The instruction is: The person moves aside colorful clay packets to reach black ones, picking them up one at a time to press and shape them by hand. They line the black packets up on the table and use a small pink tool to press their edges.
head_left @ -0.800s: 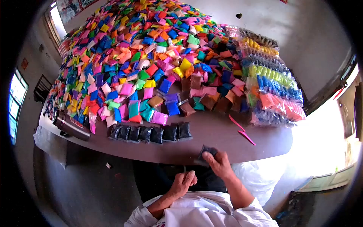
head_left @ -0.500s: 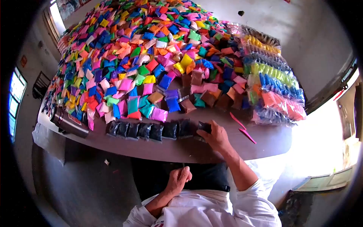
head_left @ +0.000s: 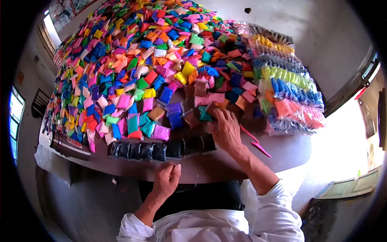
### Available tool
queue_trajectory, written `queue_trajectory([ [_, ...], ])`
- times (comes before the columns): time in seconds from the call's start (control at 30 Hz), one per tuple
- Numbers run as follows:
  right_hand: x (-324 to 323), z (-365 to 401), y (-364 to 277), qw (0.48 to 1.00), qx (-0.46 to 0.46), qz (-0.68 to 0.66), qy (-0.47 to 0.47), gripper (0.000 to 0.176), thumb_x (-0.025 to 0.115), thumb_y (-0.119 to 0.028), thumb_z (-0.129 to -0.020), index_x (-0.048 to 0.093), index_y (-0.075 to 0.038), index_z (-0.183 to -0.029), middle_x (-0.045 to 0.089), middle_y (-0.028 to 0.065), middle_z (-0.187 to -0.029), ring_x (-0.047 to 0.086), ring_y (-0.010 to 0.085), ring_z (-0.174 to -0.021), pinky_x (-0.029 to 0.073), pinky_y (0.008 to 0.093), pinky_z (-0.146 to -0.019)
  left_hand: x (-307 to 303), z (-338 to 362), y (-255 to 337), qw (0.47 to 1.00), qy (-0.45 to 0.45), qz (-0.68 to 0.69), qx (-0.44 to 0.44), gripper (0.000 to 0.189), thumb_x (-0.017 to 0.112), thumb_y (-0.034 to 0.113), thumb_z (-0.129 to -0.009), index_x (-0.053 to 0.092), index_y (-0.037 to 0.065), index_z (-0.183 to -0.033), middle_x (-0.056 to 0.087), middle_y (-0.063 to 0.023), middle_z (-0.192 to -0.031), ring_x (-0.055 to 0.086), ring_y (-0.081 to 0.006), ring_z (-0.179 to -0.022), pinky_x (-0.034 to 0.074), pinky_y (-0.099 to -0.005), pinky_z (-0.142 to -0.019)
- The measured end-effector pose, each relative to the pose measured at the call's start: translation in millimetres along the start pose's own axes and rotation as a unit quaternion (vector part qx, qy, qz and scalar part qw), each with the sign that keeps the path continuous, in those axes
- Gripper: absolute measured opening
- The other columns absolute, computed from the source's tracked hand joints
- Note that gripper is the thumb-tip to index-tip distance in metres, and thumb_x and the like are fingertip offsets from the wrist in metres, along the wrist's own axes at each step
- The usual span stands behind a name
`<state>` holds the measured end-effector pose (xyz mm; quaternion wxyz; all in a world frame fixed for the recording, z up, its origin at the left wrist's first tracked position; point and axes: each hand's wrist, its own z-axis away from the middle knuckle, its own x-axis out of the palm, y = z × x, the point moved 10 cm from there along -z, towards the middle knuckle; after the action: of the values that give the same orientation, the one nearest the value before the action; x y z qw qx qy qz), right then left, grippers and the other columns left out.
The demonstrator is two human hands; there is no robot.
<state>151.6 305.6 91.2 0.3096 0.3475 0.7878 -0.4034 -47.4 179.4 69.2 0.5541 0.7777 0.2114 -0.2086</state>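
Observation:
A row of several small black packets (head_left: 147,151) lies along the near side of the brown table. Just below the row, near the table edge, my left hand (head_left: 167,179) is closed; whatever its fingers hold, if anything, is hidden. My right hand (head_left: 226,130) reaches over the table right of the row, its fingers bent over the near edge of the colourful packet pile (head_left: 133,68). A brown packet (head_left: 211,109) lies at its fingertips; whether they grip it is unclear. Beside that is a teal packet (head_left: 204,114).
Clear bags of sorted packets (head_left: 290,88) are stacked at the table's right. A pink tool (head_left: 258,144) lies right of my right hand. A metal flask (head_left: 69,146) rests on its side at the left edge. A window (head_left: 17,121) is far left.
My right hand has let go of the black packet at the row's right end and moved up to the pile. My left hand has risen leftward to the table edge. The view has shifted slightly.

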Motion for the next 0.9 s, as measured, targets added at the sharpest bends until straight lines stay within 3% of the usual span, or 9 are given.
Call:
queue_trajectory([
  [0.1,0,-43,15,0.996,-0.016,0.023,0.086,0.051,0.066,-0.028,-0.08,0.047,-0.004,-0.121,0.051,0.0218,-0.115,0.05,0.0402,-0.105,0.043,0.0458,-0.088,22,-8,-30,0.998,-0.022,-0.056,-0.013,0.032,0.058,0.014,-0.089,0.045,0.002,-0.062,0.05,-0.0134,-0.06,0.052,-0.0315,-0.056,0.04,-0.0391,-0.052],
  [0.17,5,-72,24,0.992,-0.003,0.035,0.121,0.053,0.066,-0.031,-0.08,0.047,-0.003,-0.121,0.049,0.0216,-0.123,0.048,0.0396,-0.11,0.041,0.0465,-0.093,28,-12,7,0.976,0.009,-0.179,0.123,0.027,0.063,0.012,-0.083,0.049,0.005,-0.06,0.056,-0.0123,-0.063,0.058,-0.0322,-0.062,0.046,-0.0415,-0.058],
  [0.3,47,-107,20,0.994,0.022,-0.003,0.105,0.054,0.064,-0.033,-0.08,0.046,-0.005,-0.123,0.04,0.0228,-0.131,0.04,0.0404,-0.119,0.037,0.0535,-0.096,35,-9,4,0.969,0.0,-0.228,0.098,0.025,0.063,0.012,-0.082,0.051,0.005,-0.062,0.058,-0.012,-0.066,0.059,-0.0309,-0.065,0.047,-0.041,-0.062],
  [0.37,55,-108,-14,0.988,-0.047,0.048,0.14,0.053,0.063,-0.036,-0.082,0.047,-0.008,-0.123,0.041,0.0206,-0.126,0.04,0.0392,-0.118,0.034,0.0575,-0.095,35,-7,3,0.965,-0.003,-0.248,0.09,0.024,0.063,0.012,-0.082,0.051,0.005,-0.062,0.059,-0.0123,-0.067,0.06,-0.0305,-0.066,0.047,-0.0411,-0.064],
  [0.53,97,-105,-25,0.998,-0.044,-0.034,0.035,0.038,0.059,-0.03,-0.085,0.056,-0.009,-0.115,0.047,0.0126,-0.124,0.044,0.0334,-0.115,0.037,0.0526,-0.091,40,-9,1,0.962,-0.026,-0.26,0.079,0.025,0.063,0.014,-0.083,0.051,0.005,-0.062,0.056,-0.0122,-0.064,0.057,-0.029,-0.064,0.044,-0.0405,-0.061],
  [0.63,98,-104,-23,0.997,-0.034,-0.008,0.068,0.03,0.058,-0.027,-0.085,0.059,-0.009,-0.11,0.051,0.0084,-0.119,0.046,0.0302,-0.111,0.038,0.0507,-0.087,43,-8,1,0.957,-0.026,-0.271,0.097,0.025,0.063,0.014,-0.083,0.052,0.006,-0.062,0.055,-0.0119,-0.064,0.057,-0.0283,-0.063,0.044,-0.0397,-0.06],
  [0.8,68,-114,-17,0.983,-0.076,-0.071,0.148,0.021,0.067,-0.015,-0.067,0.064,-0.01,-0.087,0.06,0.0067,-0.091,0.053,0.0285,-0.089,0.04,0.0401,-0.072,43,-13,12,0.95,-0.028,-0.296,0.1,0.024,0.063,0.013,-0.082,0.051,0.006,-0.062,0.054,-0.0119,-0.064,0.057,-0.028,-0.062,0.044,-0.0387,-0.059],
  [0.83,70,-120,-10,0.989,-0.069,-0.064,0.111,0.024,0.069,-0.016,-0.067,0.063,-0.009,-0.089,0.06,0.0089,-0.097,0.053,0.03,-0.094,0.04,0.0421,-0.076,43,-14,15,0.95,-0.021,-0.294,0.106,0.024,0.063,0.013,-0.082,0.051,0.006,-0.062,0.054,-0.0117,-0.064,0.057,-0.0278,-0.062,0.044,-0.0385,-0.059],
  [0.9,43,-131,7,0.979,-0.052,-0.035,0.194,0.032,0.07,-0.02,-0.067,0.06,-0.008,-0.096,0.058,0.0131,-0.106,0.051,0.0335,-0.103,0.039,0.0452,-0.085,41,-15,17,0.949,-0.01,-0.295,0.109,0.024,0.063,0.013,-0.081,0.051,0.006,-0.062,0.054,-0.0115,-0.064,0.057,-0.0276,-0.062,0.044,-0.0383,-0.059],
])
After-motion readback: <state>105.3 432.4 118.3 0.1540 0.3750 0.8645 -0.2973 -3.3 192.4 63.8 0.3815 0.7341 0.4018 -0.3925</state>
